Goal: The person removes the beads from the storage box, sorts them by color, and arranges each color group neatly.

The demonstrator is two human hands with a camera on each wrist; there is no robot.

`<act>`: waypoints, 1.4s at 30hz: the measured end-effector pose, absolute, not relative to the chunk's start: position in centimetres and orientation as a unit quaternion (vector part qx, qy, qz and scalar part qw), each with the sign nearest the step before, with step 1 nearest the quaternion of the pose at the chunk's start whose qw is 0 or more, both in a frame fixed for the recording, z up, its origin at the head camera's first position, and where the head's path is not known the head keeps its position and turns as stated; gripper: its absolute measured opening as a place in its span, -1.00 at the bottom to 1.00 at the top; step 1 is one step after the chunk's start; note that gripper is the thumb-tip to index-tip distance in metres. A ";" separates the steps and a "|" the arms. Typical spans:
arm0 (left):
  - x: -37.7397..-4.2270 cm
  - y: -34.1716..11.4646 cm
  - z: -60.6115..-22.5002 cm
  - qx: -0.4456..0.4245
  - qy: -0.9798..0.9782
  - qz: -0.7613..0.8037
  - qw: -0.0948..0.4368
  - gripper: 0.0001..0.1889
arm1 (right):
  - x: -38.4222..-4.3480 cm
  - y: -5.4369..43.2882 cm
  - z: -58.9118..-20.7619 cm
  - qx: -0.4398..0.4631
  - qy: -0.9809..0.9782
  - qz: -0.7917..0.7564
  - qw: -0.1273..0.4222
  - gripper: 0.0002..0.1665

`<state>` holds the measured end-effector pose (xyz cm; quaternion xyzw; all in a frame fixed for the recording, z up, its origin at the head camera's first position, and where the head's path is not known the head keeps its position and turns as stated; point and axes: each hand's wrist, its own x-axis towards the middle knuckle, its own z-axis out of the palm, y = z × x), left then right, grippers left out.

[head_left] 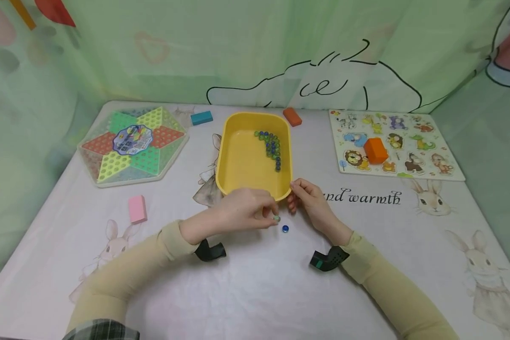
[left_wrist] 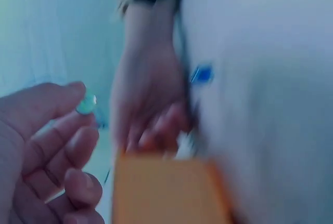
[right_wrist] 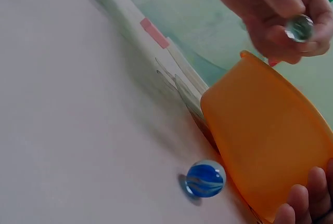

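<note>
Between thumb and fingertips my left hand [head_left: 247, 208] pinches a clear green marble [right_wrist: 299, 28], held above the table at the near side of a yellow tub [head_left: 242, 163]. My right hand [head_left: 312, 200] grips the tub's near right corner, thumb at the rim and fingers against the outer wall. A blue swirled marble [right_wrist: 206, 179] lies on the cloth just in front of the tub, close to both hands. Inside the tub, several green and blue marbles [head_left: 273, 146] gather along the right side.
On the left lies a star-patterned Chinese checkers board [head_left: 170, 160]. An animal puzzle board [head_left: 401, 137] on the right bears an orange block [head_left: 376, 151]. A pink block [head_left: 137, 209], a blue block [head_left: 201, 118] and an orange-red block [head_left: 292, 117] lie around the tub.
</note>
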<state>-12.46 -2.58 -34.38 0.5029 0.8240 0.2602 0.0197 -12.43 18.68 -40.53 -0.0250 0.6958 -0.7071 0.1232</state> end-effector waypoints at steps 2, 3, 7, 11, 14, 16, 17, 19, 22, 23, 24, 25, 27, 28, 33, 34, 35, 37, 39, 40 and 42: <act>-11.5 -2.1 -35.0 0.511 0.825 0.242 0.027 -0.86 | -12.4 18.7 -40.5 -0.025 0.694 -0.709 0.124 -0.73; -11.1 -1.9 -35.3 0.513 0.826 0.233 0.033 -0.86 | -12.4 18.7 -40.5 -0.025 0.693 -0.709 0.125 -0.73; -9.8 -1.0 -36.4 0.520 0.827 0.206 0.058 -0.85 | -12.4 18.7 -40.5 -0.021 0.692 -0.710 0.125 -0.72; -9.2 -0.2 -37.4 0.531 0.825 0.175 0.080 -0.86 | -12.5 18.7 -40.5 -0.018 0.691 -0.712 0.125 -0.72; -9.1 0.2 -37.8 0.532 0.828 0.150 0.094 -0.87 | -12.6 18.7 -40.5 -0.019 0.690 -0.712 0.127 -0.73; -9.1 0.5 -38.0 0.530 0.830 0.139 0.101 -0.87 | -12.6 18.7 -40.4 -0.019 0.690 -0.712 0.128 -0.73; -9.1 0.6 -38.1 0.528 0.832 0.135 0.104 -0.87 | -12.6 18.6 -40.4 -0.019 0.689 -0.713 0.128 -0.73; -9.1 0.9 -38.2 0.523 0.836 0.126 0.107 -0.87 | -12.6 18.6 -40.4 -0.020 0.688 -0.713 0.129 -0.73; -9.1 1.0 -38.2 0.513 0.842 0.120 0.117 -0.86 | -12.6 18.6 -40.3 -0.022 0.688 -0.714 0.131 -0.73; -9.1 1.1 -38.2 0.511 0.843 0.119 0.118 -0.86 | -12.6 18.6 -40.3 -0.022 0.688 -0.714 0.130 -0.73; -9.1 1.1 -38.1 0.509 0.844 0.119 0.120 -0.86 | -12.6 18.6 -40.3 -0.023 0.688 -0.713 0.130 -0.73; -9.1 1.1 -38.1 0.508 0.844 0.119 0.121 -0.85 | -12.6 18.6 -40.3 -0.023 0.689 -0.713 0.130 -0.73; -9.1 1.2 -38.0 0.506 0.846 0.118 0.123 -0.85 | -12.7 18.7 -40.3 -0.022 0.689 -0.712 0.129 -0.73; -9.1 1.2 -38.0 0.504 0.847 0.116 0.125 -0.85 | -12.7 18.7 -40.3 -0.023 0.690 -0.712 0.129 -0.73; -9.2 1.2 -37.9 0.502 0.847 0.107 0.136 -0.82 | -12.7 18.7 -40.4 -0.024 0.691 -0.711 0.130 -0.73; -9.2 1.2 -37.9 0.502 0.847 0.109 0.137 -0.80 | -12.6 18.7 -40.4 -0.024 0.691 -0.711 0.129 -0.73; -9.3 1.1 -37.8 0.502 0.846 0.111 0.138 -0.79 | -12.6 18.7 -40.5 -0.024 0.691 -0.711 0.129 -0.73; -9.4 1.0 -37.5 0.499 0.846 0.122 0.140 -0.77 | -12.6 18.7 -40.5 -0.023 0.689 -0.713 0.128 -0.73; -9.7 0.8 -37.1 0.496 0.846 0.140 0.139 -0.75 | -12.6 18.7 -40.5 -0.023 0.687 -0.715 0.127 -0.72; -9.8 0.7 -36.8 0.494 0.844 0.152 0.140 -0.75 | -12.6 18.7 -40.6 -0.024 0.685 -0.717 0.127 -0.72; -10.4 0.6 -36.0 0.491 0.840 0.177 0.150 -0.76 | -12.6 18.8 -40.7 -0.026 0.685 -0.717 0.126 -0.73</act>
